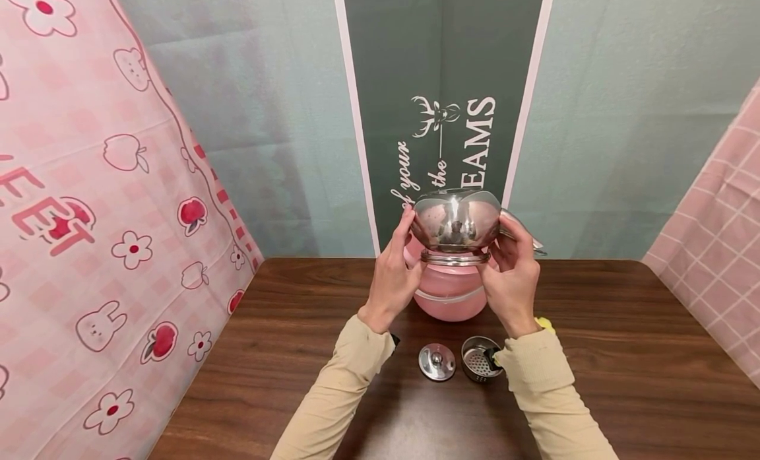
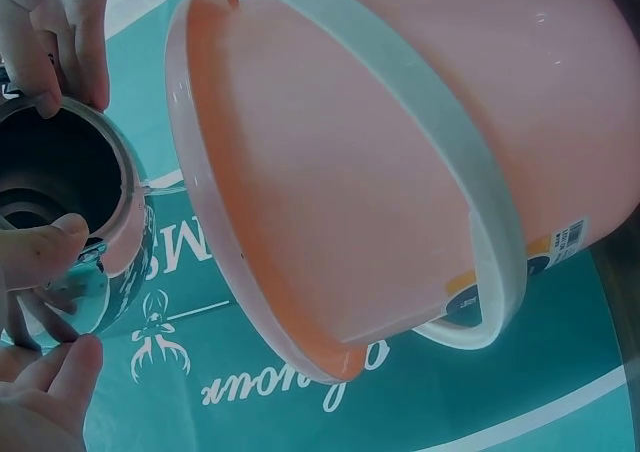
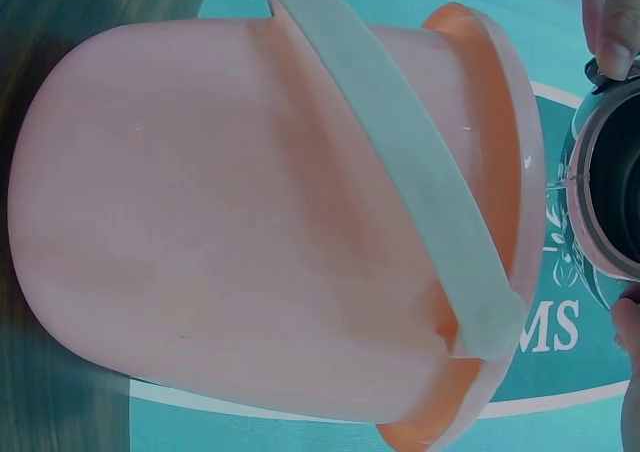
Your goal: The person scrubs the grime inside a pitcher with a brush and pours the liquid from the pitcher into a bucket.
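Note:
A shiny metal teapot [image 1: 456, 222] is held up over a pink bucket [image 1: 450, 307], turned so its open rim points down toward the bucket. My left hand [image 1: 388, 282] grips the pot's left side. My right hand [image 1: 513, 282] grips the other side, where a metal part [image 1: 524, 229], handle or spout, sticks out. The dark inside of the pot [image 2: 60, 162] shows in the left wrist view, without its lid. Below the bucket in the head view, a round metal lid [image 1: 437, 362] and a perforated strainer [image 1: 477, 362] lie on the table.
A brown wooden table [image 1: 629, 367] carries the bucket, whose pale carrying handle [image 2: 440, 142] hangs against its side. Behind stands a green printed cloth [image 1: 386, 64]. Pink patterned curtains [image 1: 142, 196] close off the left, and a checked pink one [image 1: 712, 216] the right.

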The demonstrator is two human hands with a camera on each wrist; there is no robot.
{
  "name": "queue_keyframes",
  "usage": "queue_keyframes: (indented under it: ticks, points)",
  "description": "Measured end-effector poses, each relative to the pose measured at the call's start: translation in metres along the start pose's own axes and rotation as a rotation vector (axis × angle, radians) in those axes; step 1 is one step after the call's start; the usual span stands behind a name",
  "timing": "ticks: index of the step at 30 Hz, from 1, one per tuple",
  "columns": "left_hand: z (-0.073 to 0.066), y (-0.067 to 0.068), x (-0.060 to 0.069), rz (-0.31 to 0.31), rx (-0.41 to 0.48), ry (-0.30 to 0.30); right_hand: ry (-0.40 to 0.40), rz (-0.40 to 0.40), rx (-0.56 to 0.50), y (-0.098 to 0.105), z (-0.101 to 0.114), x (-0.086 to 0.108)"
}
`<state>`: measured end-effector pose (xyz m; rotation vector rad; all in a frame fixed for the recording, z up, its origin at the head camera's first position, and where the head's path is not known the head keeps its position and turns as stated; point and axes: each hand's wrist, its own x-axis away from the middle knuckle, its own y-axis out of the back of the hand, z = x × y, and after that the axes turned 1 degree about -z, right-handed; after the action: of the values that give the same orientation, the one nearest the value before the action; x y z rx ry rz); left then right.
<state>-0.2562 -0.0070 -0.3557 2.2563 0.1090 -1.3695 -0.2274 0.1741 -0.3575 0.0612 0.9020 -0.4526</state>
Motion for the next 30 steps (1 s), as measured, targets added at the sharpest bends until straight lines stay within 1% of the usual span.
queue_keyframes:
  ticks: [3,10,16,22,30]
  points:
    - [0.0003,0.0,0.0001,-0.008,-0.007,-0.008,0.009,-0.002,-0.012,-0.0008,0.0,-0.0002]
    - [-0.0003,0.0011,0.0002,-0.02,-0.066,-0.031,0.039,-0.006,-0.017,-0.0009,0.0011,-0.0005]
    - [-0.0004,0.0009,0.0005,-0.028,-0.064,-0.049,0.059,-0.004,-0.03,-0.0002,0.0013,0.0]
    - [-0.0009,0.0009,0.0007,-0.035,-0.091,-0.066,0.073,-0.005,-0.024,0.0002,0.0017,0.0004]
    - [-0.0024,0.0016,-0.0001,-0.037,-0.099,-0.081,0.092,-0.008,-0.076,-0.001,0.0022,-0.0006]
